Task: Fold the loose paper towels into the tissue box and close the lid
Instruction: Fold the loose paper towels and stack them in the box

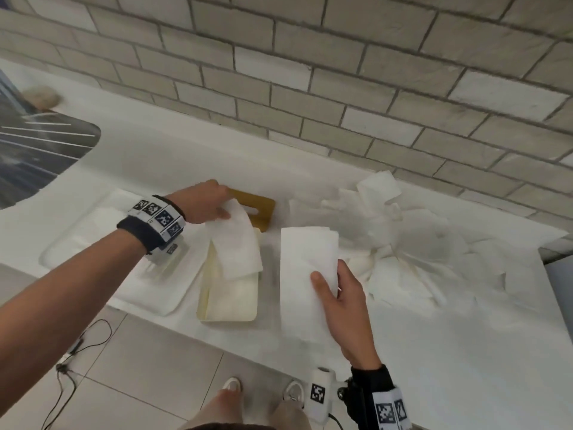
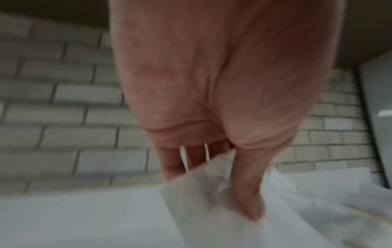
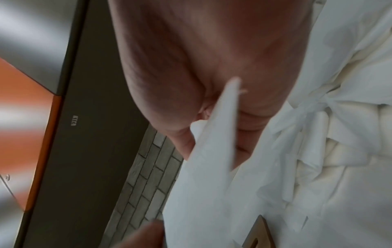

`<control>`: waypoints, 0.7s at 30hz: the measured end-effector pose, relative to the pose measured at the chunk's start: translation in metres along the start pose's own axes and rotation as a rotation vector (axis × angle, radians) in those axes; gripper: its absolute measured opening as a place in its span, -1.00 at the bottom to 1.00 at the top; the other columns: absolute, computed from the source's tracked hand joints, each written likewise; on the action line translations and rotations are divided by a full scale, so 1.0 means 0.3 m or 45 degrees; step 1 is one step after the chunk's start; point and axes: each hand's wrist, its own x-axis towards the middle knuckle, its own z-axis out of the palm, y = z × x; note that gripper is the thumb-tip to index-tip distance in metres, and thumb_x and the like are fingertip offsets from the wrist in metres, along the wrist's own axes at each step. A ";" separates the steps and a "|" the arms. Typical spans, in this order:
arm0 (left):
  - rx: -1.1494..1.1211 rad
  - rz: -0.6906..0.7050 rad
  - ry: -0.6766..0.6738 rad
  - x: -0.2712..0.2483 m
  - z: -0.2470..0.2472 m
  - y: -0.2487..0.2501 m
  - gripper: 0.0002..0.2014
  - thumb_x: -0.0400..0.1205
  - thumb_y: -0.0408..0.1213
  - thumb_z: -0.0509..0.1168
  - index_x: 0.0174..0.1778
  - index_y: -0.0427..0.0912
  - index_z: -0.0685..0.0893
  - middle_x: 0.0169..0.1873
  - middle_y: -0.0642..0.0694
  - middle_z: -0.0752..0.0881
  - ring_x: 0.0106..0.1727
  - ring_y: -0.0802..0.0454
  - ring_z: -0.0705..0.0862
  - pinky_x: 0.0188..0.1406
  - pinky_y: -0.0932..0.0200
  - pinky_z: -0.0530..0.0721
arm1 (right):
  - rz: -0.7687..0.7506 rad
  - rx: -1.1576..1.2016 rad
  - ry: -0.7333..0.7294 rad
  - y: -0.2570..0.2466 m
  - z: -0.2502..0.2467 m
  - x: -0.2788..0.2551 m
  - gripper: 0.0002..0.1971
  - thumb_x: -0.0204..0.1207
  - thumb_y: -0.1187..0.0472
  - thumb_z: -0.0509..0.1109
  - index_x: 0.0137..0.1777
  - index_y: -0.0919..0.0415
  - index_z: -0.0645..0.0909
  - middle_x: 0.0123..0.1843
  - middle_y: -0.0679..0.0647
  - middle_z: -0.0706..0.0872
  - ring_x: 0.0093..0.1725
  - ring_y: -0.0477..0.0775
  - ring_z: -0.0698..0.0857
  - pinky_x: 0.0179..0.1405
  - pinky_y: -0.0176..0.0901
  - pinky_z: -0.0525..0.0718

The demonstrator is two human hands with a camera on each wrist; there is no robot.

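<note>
An open cream tissue box [image 1: 229, 302] lies at the counter's front edge. Its wooden lid [image 1: 260, 209] with a slot lies just behind it. My left hand [image 1: 214, 206] pinches the far end of a white paper towel [image 1: 237, 243] that drapes over the box's far half; the left wrist view shows the thumb and fingers pinching that towel [image 2: 212, 193]. My right hand [image 1: 335, 290] pinches a folded white towel [image 1: 305, 274] lifted right of the box, thumb on top; the same towel [image 3: 212, 167] fills the right wrist view. A heap of loose towels [image 1: 403, 243] lies at the right.
A white counter [image 1: 434, 352] runs along a grey brick wall [image 1: 310, 88]. More white sheets [image 1: 93, 237] lie flat at the left. A dark sink [image 1: 37, 150] sits at the far left. Below are floor tiles, a cable [image 1: 77, 346] and my shoes.
</note>
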 end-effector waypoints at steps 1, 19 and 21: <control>0.104 0.007 0.181 -0.033 -0.046 0.021 -0.79 0.76 -0.17 0.42 0.29 -0.10 0.70 0.04 -0.21 0.75 0.09 -0.30 0.73 0.01 -0.07 0.66 | -0.012 -0.009 0.022 -0.005 0.007 -0.013 -0.75 0.83 0.12 0.41 0.46 -0.05 0.69 0.33 -0.18 0.85 0.33 -0.08 0.82 0.40 0.21 0.79; 0.376 0.284 0.182 -0.269 0.572 0.192 -0.50 0.43 -0.40 0.65 0.26 -0.09 0.68 -0.02 -0.12 0.75 -0.11 -0.18 0.78 -0.40 -0.08 0.73 | 0.020 0.089 0.221 -0.067 0.173 -0.110 -0.79 0.82 0.19 0.43 0.37 0.00 0.77 0.30 -0.06 0.89 0.32 0.07 0.85 0.40 0.38 0.78; 0.275 0.259 0.122 -0.265 0.553 0.196 -0.59 0.67 -0.32 0.49 0.42 -0.07 0.60 0.07 -0.13 0.74 -0.01 -0.22 0.79 -0.28 -0.10 0.69 | 0.025 0.074 0.195 -0.075 0.202 -0.096 -0.79 0.81 0.18 0.44 0.37 -0.02 0.77 0.29 -0.06 0.89 0.30 0.06 0.86 0.36 0.35 0.80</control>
